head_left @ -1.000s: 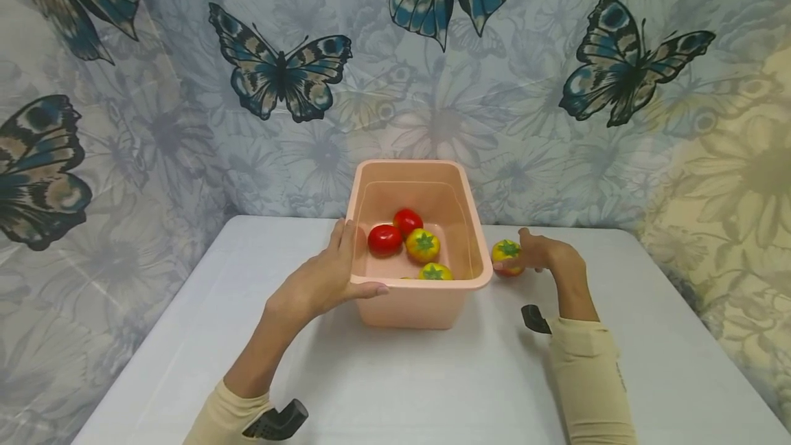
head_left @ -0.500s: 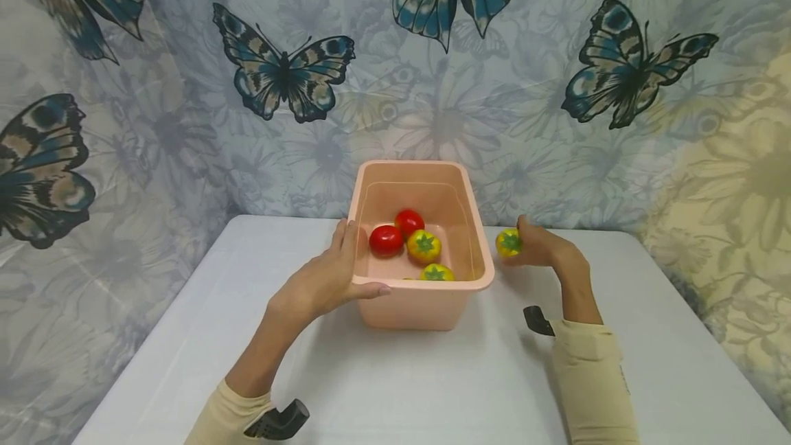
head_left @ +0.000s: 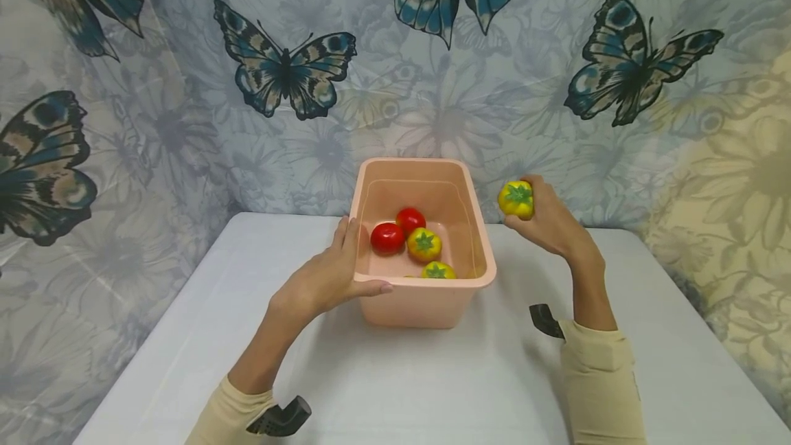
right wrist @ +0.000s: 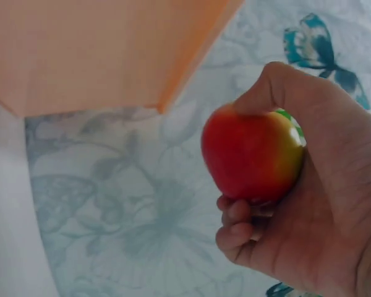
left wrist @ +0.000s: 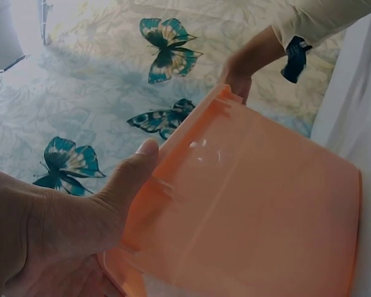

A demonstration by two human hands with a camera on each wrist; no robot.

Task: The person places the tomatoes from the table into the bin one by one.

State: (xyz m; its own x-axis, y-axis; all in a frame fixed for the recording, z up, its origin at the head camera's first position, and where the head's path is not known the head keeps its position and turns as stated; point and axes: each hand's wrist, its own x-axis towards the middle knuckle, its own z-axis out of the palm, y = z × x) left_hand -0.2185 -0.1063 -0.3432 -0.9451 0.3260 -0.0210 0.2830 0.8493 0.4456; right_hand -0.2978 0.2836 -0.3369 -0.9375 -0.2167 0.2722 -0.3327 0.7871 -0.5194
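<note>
My left hand (head_left: 323, 273) grips the near left corner of a peach plastic bin (head_left: 426, 304), its thumb along the front rim and its fingers at the left side. My right hand (head_left: 556, 222) holds a round yellow-and-red fruit (head_left: 516, 199) with a green star-shaped top, raised right of the bin. In the right wrist view, thumb and fingers close round the red side of this fruit (right wrist: 250, 154). Inside the bin lie two red tomatoes (head_left: 387, 239) and yellow green-topped fruits (head_left: 423, 244); the front wall partly hides the nearest ones.
The bin stands on a white table (head_left: 395, 383), near its back edge. Right behind the table hangs a butterfly-patterned cloth (head_left: 426, 108), which also covers both sides. A dark device (head_left: 281, 417) sits at each wrist.
My right hand has taken hold of the yellow-and-red fruit and lifted it off the table, up and slightly right. The left hand and the bin stay in place.
</note>
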